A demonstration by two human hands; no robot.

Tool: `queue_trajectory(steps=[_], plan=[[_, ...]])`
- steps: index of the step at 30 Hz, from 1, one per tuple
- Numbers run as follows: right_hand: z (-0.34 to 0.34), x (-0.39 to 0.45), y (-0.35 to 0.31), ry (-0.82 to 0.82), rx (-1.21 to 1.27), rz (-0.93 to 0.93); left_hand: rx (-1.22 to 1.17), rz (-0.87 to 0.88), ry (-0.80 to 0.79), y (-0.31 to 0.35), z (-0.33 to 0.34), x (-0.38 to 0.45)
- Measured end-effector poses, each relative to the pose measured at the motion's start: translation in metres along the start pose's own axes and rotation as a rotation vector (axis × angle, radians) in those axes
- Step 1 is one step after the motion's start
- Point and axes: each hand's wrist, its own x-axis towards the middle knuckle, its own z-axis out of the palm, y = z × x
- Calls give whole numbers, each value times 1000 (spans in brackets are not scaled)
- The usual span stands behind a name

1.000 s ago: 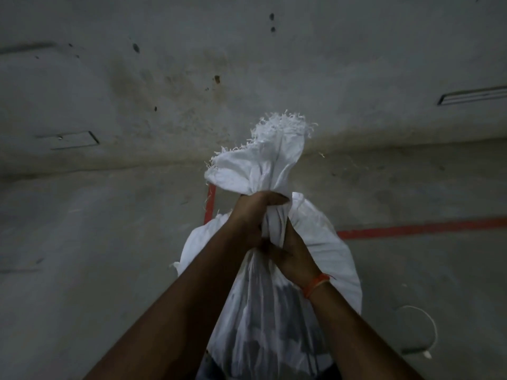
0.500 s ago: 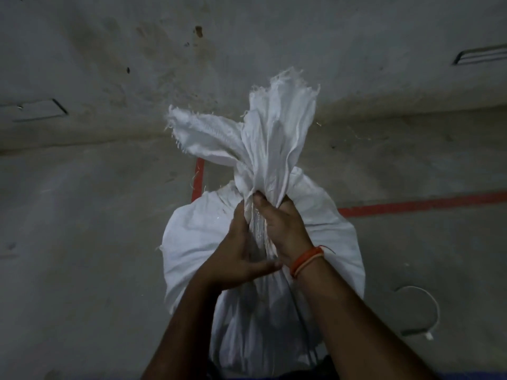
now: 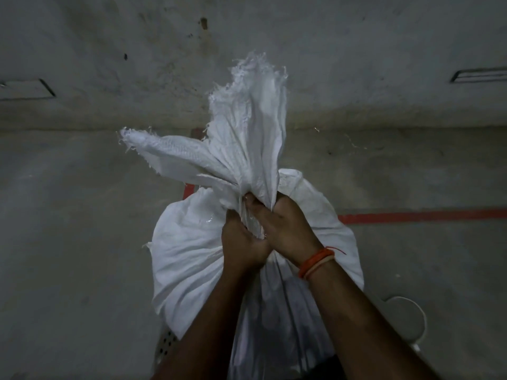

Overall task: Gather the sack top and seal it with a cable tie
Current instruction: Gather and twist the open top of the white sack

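Observation:
A full white woven sack point(image 3: 189, 259) stands on the concrete floor in front of me. Its frayed top point(image 3: 247, 133) is bunched into a neck, with one flap sticking out to the left. My left hand point(image 3: 241, 245) grips the neck from the left side. My right hand point(image 3: 285, 226), with an orange band at the wrist, grips the same neck from the right, its fingers curled into the cloth. A white cable tie point(image 3: 411, 319) lies looped on the floor at the lower right, apart from both hands.
Red tape lines point(image 3: 422, 215) run across the grey floor behind the sack. The concrete wall point(image 3: 356, 64) rises beyond, with a vent slot point(image 3: 480, 75) at the right. A perforated pale object point(image 3: 167, 344) peeks out under the sack at the lower left.
My left hand has closed round the neck beside the right hand. The loose top has been drawn tighter, with the left flap lower and the upright part taller.

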Motion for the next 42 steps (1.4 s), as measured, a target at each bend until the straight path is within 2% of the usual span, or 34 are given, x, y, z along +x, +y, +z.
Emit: queue_trajectory(steps=[4, 7, 11, 15, 17, 21, 23, 28, 32, 42], plan=[[-6, 1, 2, -7, -55, -18, -96, -44, -37, -11, 4, 2], [-9, 3, 6, -35, 13, -23, -158, -63, -80, -15, 2, 4], [-10, 1, 12, -49, -2, -77, -154, -77, -148, -19, -4, 9], [-21, 2, 14, -40, -93, -173, -171, -83, -113, -24, -5, 12], [-32, 1, 20, -98, -195, -153, -237, -115, -73, -23, -3, 13], [-35, -11, 51, -391, -705, -2, -387, -243, 16, -17, 6, 14], [-30, -16, 55, -488, -799, 27, -409, -240, 22, -11, 11, 12], [-31, -15, 55, -591, -813, 98, -387, -208, 19, -10, 15, 11], [-33, -20, 53, -645, -815, 100, -237, -218, -20, -22, 14, 12], [-26, -24, 50, -661, -923, 55, -12, -192, 176, -19, 28, 13]])
